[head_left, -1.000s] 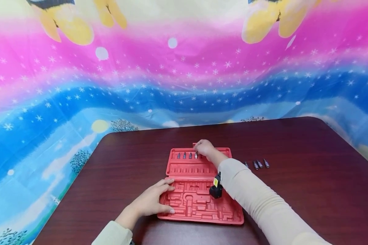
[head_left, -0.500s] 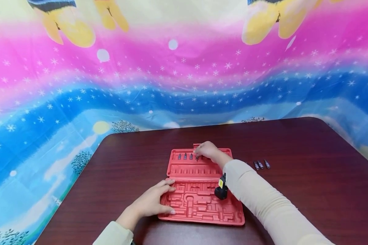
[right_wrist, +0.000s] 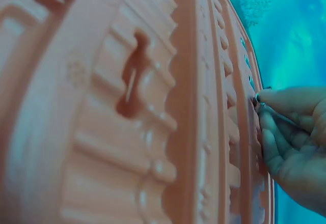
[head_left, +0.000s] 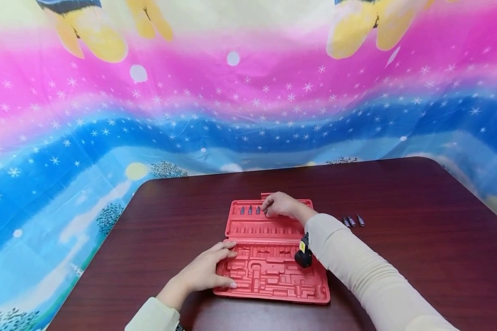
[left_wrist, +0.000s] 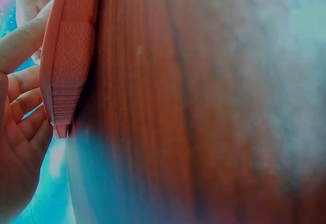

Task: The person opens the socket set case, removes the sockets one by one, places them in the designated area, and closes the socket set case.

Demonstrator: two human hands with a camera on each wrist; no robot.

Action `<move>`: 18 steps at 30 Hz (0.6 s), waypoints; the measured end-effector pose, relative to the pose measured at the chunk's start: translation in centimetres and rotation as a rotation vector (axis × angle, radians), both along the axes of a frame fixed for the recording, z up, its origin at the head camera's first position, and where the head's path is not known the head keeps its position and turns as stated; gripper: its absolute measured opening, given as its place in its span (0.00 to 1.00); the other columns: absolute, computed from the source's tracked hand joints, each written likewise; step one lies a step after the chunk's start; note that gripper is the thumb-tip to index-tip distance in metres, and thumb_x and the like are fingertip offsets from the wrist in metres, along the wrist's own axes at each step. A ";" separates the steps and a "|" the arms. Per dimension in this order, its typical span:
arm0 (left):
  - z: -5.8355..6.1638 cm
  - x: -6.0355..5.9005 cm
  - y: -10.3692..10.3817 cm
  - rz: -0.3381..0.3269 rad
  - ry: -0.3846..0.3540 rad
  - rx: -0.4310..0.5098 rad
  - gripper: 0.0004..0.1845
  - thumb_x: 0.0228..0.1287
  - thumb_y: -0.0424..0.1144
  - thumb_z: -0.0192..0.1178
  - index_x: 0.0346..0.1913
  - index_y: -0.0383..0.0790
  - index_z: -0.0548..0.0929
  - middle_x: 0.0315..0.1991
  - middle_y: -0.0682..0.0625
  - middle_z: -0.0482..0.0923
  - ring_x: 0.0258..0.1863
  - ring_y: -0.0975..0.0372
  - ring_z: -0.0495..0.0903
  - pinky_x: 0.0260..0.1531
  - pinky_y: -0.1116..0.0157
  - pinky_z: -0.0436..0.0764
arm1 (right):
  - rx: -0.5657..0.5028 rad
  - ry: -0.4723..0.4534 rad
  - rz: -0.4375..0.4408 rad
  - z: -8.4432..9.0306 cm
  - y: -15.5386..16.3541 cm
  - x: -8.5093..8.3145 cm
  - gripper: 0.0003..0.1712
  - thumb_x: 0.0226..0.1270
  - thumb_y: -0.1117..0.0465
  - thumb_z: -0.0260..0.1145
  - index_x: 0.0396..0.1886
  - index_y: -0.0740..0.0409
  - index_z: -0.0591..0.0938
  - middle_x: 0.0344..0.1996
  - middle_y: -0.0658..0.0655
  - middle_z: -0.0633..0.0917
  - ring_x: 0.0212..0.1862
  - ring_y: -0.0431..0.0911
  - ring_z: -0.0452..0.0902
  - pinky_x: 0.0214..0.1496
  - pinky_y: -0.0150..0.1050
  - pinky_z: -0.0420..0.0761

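A red plastic tool case (head_left: 273, 268) lies unfolded on the table, its moulded recesses facing up. My left hand (head_left: 205, 269) rests on the case's left edge, fingers and thumb spread over the rim; the left wrist view shows the case's side wall (left_wrist: 74, 46) beside the fingers. At the case's far half, my right hand (head_left: 282, 205) pinches a small dark metal bit (right_wrist: 256, 100) between thumb and fingertips, right at the top row of slots. Left of these fingertips, several bits (head_left: 250, 210) stand in that row. The hand mostly hides the pinched bit.
Several more bits (head_left: 351, 221) lie on the dark wooden table (head_left: 414, 257) to the right of the case, beyond the right sleeve (head_left: 356, 257). A colourful printed cloth (head_left: 248, 115) hangs behind the table.
My right hand stays at the same slot and shifts slightly right, its fingers now covering most of the bit. The right sleeve now hides another bit on the table. The left hand keeps its place.
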State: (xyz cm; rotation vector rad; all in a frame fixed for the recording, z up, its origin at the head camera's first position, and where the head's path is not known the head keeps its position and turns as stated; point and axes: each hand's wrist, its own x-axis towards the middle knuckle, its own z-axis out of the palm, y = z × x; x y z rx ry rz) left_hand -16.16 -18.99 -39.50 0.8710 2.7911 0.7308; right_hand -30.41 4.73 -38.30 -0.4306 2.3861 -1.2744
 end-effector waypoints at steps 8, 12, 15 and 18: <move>0.0 0.0 0.0 0.000 -0.002 -0.010 0.34 0.38 0.54 0.67 0.50 0.40 0.75 0.59 0.51 0.61 0.60 0.58 0.57 0.55 0.61 0.61 | 0.071 0.132 -0.105 -0.5 -0.4 -0.1 0.04 0.56 0.68 0.60 0.30 0.61 0.81 0.31 0.54 0.78 0.33 0.45 0.69 0.33 0.35 0.70; 0.1 -0.1 -0.1 0.001 -0.002 -0.013 0.34 0.38 0.54 0.67 0.50 0.40 0.75 0.59 0.51 0.61 0.60 0.58 0.57 0.55 0.61 0.60 | -0.019 0.091 -0.172 -0.9 -0.3 -0.3 0.05 0.57 0.69 0.58 0.28 0.61 0.80 0.30 0.55 0.78 0.33 0.47 0.70 0.34 0.36 0.71; 0.1 -0.1 -0.1 -0.001 -0.006 -0.019 0.34 0.38 0.54 0.67 0.50 0.40 0.75 0.59 0.51 0.61 0.60 0.57 0.57 0.55 0.61 0.60 | -0.161 0.054 -0.201 -1.5 -0.1 -0.6 0.04 0.58 0.69 0.57 0.28 0.63 0.79 0.30 0.57 0.78 0.32 0.48 0.72 0.33 0.37 0.73; 0.2 -0.1 -0.1 0.004 -0.020 -0.023 0.34 0.38 0.54 0.67 0.50 0.40 0.75 0.59 0.51 0.61 0.60 0.57 0.56 0.55 0.60 0.60 | -0.252 -0.003 -0.231 -1.6 0.0 -0.8 0.05 0.60 0.69 0.55 0.33 0.66 0.76 0.32 0.60 0.77 0.35 0.49 0.73 0.36 0.38 0.75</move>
